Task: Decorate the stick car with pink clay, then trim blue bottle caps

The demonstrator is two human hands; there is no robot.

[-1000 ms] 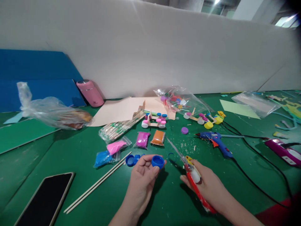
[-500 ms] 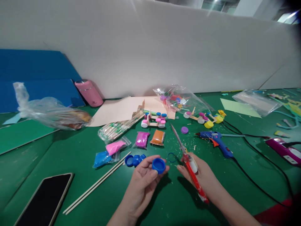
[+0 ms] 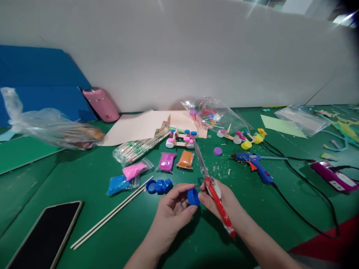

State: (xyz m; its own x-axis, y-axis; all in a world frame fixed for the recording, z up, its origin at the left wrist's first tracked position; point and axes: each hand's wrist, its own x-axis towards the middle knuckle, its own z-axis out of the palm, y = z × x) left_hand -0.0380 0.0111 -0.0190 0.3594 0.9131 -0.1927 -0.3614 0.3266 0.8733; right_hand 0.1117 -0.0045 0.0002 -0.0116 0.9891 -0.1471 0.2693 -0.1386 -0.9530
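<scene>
My left hand (image 3: 175, 207) pinches a blue bottle cap (image 3: 193, 197) between thumb and fingers, the cap turned on its side. In my right hand (image 3: 224, 201) is a red-handled utility knife (image 3: 218, 205), its long metal blade pointing up and away from me. My right thumb is at the cap's right edge; whether it touches cannot be made out. Several more blue caps (image 3: 159, 186) lie together just left of my left hand. A thin dark ring (image 3: 200, 181) shows partly behind my right fingers.
Two wooden sticks (image 3: 112, 213) and a phone (image 3: 46, 235) lie left. Ahead are clay packets (image 3: 167, 162), a small wheeled model (image 3: 181, 139) and a purple cap (image 3: 217, 151). A blue glue gun (image 3: 255, 164) with a trailing cord lies right, near a purple power strip (image 3: 333, 175).
My left hand has tipped the blue cap from facing up onto its side. My right hand has moved left with the knife, close to the cap. The view has shifted slightly.
</scene>
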